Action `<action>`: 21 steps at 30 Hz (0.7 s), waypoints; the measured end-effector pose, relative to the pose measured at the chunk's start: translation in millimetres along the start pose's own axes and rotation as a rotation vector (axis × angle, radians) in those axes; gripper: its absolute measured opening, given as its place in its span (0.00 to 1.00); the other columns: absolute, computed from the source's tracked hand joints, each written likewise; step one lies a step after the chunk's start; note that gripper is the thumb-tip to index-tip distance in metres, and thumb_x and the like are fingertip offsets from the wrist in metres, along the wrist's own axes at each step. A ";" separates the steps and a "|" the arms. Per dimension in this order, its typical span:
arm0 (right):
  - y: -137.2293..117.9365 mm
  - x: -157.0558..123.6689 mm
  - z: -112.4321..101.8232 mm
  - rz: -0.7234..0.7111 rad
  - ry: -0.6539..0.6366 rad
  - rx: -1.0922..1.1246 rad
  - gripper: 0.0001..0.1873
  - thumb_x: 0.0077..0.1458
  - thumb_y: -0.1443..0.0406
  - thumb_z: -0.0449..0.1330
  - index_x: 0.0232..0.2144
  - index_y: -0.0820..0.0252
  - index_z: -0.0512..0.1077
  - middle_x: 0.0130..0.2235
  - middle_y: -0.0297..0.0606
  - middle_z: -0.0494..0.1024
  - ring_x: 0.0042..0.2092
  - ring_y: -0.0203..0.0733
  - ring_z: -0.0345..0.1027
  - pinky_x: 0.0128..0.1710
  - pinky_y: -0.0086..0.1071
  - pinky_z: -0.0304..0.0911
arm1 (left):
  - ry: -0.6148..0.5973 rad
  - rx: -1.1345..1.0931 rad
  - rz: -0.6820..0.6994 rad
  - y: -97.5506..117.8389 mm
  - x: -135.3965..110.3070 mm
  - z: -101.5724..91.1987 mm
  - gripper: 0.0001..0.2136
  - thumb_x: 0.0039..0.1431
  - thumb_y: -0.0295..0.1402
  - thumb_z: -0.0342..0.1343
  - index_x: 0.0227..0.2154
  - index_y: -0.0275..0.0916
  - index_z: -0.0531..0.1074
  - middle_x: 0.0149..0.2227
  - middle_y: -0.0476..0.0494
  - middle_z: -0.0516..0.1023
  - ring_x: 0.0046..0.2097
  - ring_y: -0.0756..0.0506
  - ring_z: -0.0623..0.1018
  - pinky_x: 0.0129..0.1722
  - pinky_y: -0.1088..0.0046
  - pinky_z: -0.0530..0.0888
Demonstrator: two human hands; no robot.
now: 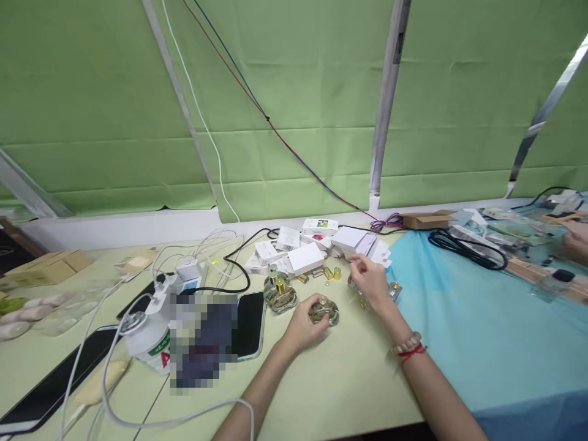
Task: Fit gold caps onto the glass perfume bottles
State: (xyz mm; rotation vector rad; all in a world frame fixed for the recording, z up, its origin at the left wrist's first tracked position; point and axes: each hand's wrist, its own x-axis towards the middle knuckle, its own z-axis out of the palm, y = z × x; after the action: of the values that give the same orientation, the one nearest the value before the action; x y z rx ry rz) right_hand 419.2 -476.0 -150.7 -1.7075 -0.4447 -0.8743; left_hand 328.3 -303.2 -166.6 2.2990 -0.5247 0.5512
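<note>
My left hand (304, 326) is wrapped round a squat glass perfume bottle (325, 311) with a gold neck and no cap, upright on the table. My right hand (371, 283) is raised to the right of it, thumb and fingertips pinched together; whatever they hold is too small to make out. Partly hidden behind that hand are more glass bottles (395, 290) with gold necks. Loose gold caps (337, 273) lie beyond the held bottle. Left of my left hand stand capped perfume bottles (281, 295), close together.
White small boxes (306, 258) are heaped at the back. A phone (248, 324), a white bottle (149, 344) and white cables lie to the left. A blue cloth (463, 331) covers the right side, with a coiled black cable (468, 246). Another person's hand (576, 242) shows at the far right.
</note>
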 end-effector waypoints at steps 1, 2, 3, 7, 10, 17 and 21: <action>-0.7 -0.6 -1.0 -0.017 -0.077 -0.135 0.12 0.52 0.62 0.52 0.32 0.59 0.75 0.20 0.34 0.71 0.24 0.36 0.66 0.29 0.28 0.59 | 0.006 0.016 -0.002 -0.2 0.0 0.2 0.10 0.47 0.27 0.50 0.35 0.34 0.68 0.34 0.45 0.74 0.37 0.48 0.73 0.38 0.74 0.70; -2.0 -1.6 -2.0 -0.016 -0.154 -0.255 0.11 0.52 0.61 0.54 0.30 0.58 0.76 0.22 0.35 0.73 0.27 0.38 0.68 0.30 0.29 0.58 | 0.011 0.026 -0.001 -0.5 -0.1 0.4 0.10 0.48 0.28 0.51 0.36 0.34 0.68 0.35 0.45 0.74 0.37 0.48 0.73 0.39 0.74 0.70; -3.6 -2.9 -2.9 -0.006 -0.236 -0.359 0.11 0.52 0.61 0.55 0.29 0.58 0.76 0.24 0.37 0.74 0.29 0.40 0.69 0.29 0.30 0.57 | 0.016 0.035 0.002 -0.9 -0.2 0.5 0.10 0.48 0.28 0.51 0.36 0.34 0.68 0.35 0.45 0.74 0.37 0.48 0.73 0.39 0.74 0.70; -11.6 -11.0 -4.7 -0.036 -0.533 -0.602 0.13 0.52 0.64 0.54 0.21 0.59 0.75 0.28 0.41 0.76 0.33 0.43 0.70 0.29 0.31 0.54 | 0.011 0.064 0.016 -1.5 -0.8 1.0 0.10 0.48 0.28 0.51 0.36 0.35 0.68 0.35 0.46 0.74 0.38 0.49 0.73 0.40 0.75 0.69; -19.6 -16.1 -4.6 -0.061 -0.597 -0.664 0.12 0.51 0.67 0.54 0.23 0.58 0.76 0.29 0.41 0.77 0.35 0.45 0.71 0.30 0.32 0.55 | 0.013 0.072 0.015 -0.6 -0.8 1.1 0.10 0.49 0.28 0.51 0.36 0.35 0.68 0.35 0.46 0.74 0.38 0.49 0.73 0.40 0.75 0.69; -44.0 -21.8 -14.3 0.063 -0.699 -0.788 0.17 0.46 0.79 0.55 0.35 0.63 0.77 0.40 0.48 0.77 0.44 0.51 0.71 0.38 0.34 0.62 | 0.014 0.071 0.037 -1.1 0.3 0.0 0.09 0.49 0.28 0.52 0.35 0.35 0.68 0.35 0.46 0.74 0.37 0.49 0.73 0.40 0.75 0.69; -50.7 -28.3 -16.2 0.121 -0.753 -0.817 0.18 0.46 0.82 0.53 0.36 0.69 0.76 0.38 0.54 0.76 0.44 0.54 0.71 0.38 0.36 0.64 | 0.006 0.050 0.029 0.0 -0.5 -0.7 0.09 0.49 0.28 0.52 0.35 0.35 0.69 0.35 0.45 0.74 0.37 0.49 0.73 0.40 0.75 0.69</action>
State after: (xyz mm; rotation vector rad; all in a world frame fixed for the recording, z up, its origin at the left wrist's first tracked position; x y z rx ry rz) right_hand 360.9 -471.2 -136.3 -2.7966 -0.4967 -0.2795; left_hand 327.8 -302.6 -166.4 2.3399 -0.5481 0.5908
